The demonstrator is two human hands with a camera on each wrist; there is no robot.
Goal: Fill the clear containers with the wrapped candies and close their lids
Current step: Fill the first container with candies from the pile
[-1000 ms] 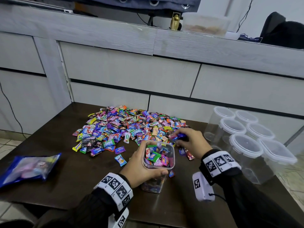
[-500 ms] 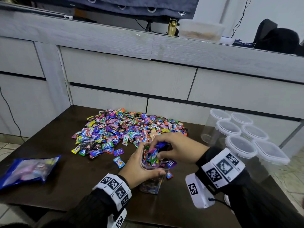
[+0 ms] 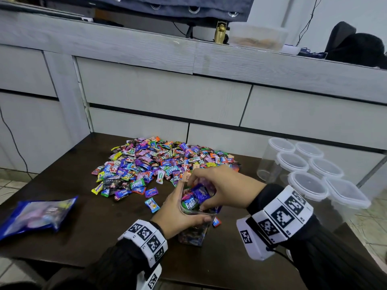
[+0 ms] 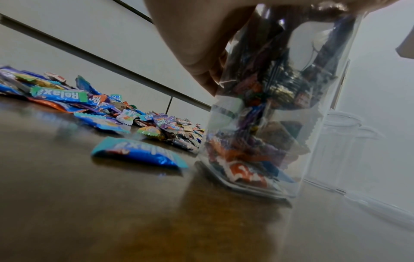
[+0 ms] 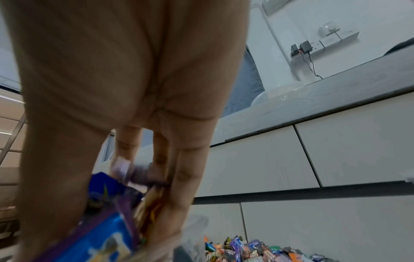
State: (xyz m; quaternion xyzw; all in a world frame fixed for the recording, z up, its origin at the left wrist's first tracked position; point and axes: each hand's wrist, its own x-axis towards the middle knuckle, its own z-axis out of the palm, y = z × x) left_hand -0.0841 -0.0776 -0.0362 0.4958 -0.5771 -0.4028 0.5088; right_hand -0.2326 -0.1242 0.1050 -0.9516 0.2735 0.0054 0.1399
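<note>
A tall clear container stands on the dark table, heaped to its open mouth with wrapped candies. My left hand grips its upper wall from the near left, and the left wrist view shows this hand on the packed container. My right hand hovers over the mouth. Its thumb and fingers point down, spread across the opening, touching the top candies. A big pile of loose candies lies just behind. No lid for this container shows.
Several empty lidded clear containers stand at the right edge of the table. A blue candy bag lies at the left. Single candies lie beside the container. White drawer fronts close off the back.
My right hand left the pile with candies, swung over the container and lowered into its mouth with the fingers now spread. My left hand kept its hold.
</note>
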